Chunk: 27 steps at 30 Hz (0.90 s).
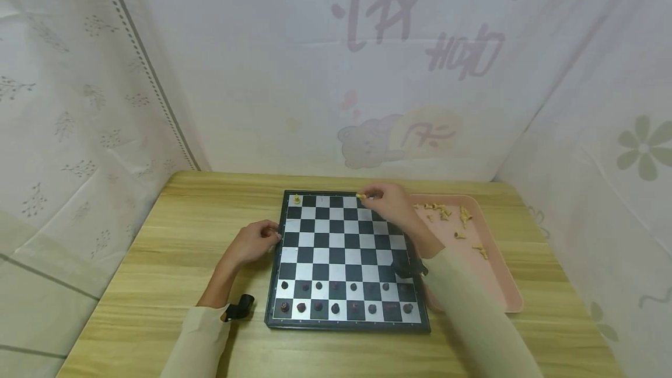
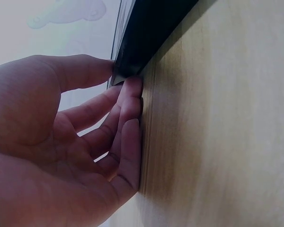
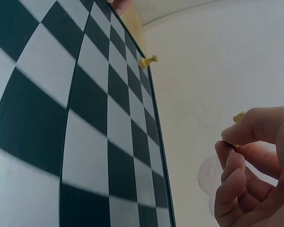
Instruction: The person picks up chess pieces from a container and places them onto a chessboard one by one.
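Observation:
A black-and-white chessboard lies on the table. My left hand is at its left edge; in the left wrist view that hand pinches the board's dark rim between thumb and fingers. Over the board's far edge, my right hand holds a small yellow chess piece between thumb and fingertips. The right wrist view shows this piece mostly hidden by the hand. Another yellow chess piece stands on the far left corner square.
Dark chess pieces fill the two nearest rows of the board. Right of the board, a pink tray holds several yellow pieces, lying loose; my right forearm crosses its left side. A patterned cloth hangs behind the wooden table.

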Each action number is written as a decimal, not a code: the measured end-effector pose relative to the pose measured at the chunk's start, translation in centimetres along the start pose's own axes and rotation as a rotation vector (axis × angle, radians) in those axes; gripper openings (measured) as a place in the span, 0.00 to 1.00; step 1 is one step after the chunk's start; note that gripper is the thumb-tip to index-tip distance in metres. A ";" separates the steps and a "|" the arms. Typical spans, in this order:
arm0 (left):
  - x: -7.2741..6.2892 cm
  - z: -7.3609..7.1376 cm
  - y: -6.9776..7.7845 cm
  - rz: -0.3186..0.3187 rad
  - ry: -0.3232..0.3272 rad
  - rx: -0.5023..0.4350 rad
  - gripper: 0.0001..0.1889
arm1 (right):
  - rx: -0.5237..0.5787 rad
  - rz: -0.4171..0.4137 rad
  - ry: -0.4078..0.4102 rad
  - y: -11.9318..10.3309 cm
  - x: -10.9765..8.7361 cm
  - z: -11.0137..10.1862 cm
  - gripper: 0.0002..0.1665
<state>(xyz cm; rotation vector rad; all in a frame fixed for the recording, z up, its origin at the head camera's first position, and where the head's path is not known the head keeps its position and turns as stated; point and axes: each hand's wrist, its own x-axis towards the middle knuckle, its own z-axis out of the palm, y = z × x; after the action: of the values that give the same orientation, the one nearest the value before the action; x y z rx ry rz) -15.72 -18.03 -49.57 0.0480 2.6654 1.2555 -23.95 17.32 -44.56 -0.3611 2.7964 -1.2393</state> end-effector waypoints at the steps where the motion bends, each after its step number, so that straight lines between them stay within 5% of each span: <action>1: 0.0 0.0 0.0 -0.002 0.000 -0.002 0.17 | 0.003 -0.005 -0.002 -0.2 0.2 0.2 0.14; 27: -0.3 -0.2 0.5 -0.007 -0.004 -0.012 0.17 | 0.109 -0.087 -0.123 -3.1 3.5 4.1 0.16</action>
<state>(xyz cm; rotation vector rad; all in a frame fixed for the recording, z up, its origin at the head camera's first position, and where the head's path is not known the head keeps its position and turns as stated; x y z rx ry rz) -15.50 -17.88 -48.97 0.0391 2.6525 1.2676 -26.11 11.50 -44.94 -0.5376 2.6235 -1.3325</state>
